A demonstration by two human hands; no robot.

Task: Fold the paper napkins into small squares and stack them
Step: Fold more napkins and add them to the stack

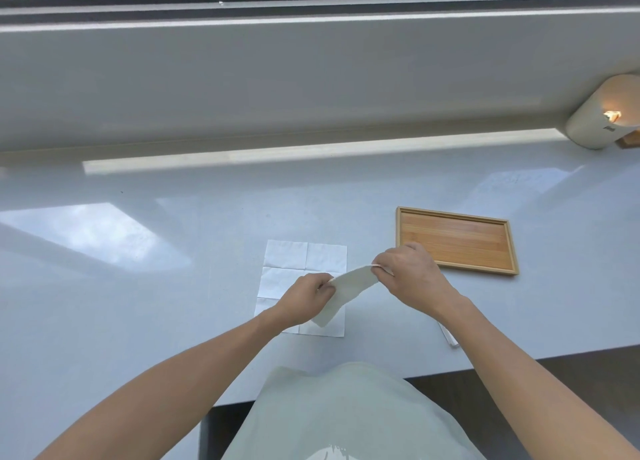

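Observation:
I hold a white paper napkin (348, 291), folded into a long strip, in the air above the counter. My left hand (306, 298) pinches its left end. My right hand (408, 276) pinches its right end, a little higher. The strip's lower part hangs down toward me. Beneath it an unfolded white napkin (294, 269) with crease lines lies flat on the counter, partly hidden by my hands and the strip.
A shallow wooden tray (455, 241) sits on the glossy white counter (138, 303) just right of my right hand. Something thin and white (448, 336) pokes out under my right forearm. A cream cylindrical container (602, 116) stands at the far right. The counter's front edge runs close to my body.

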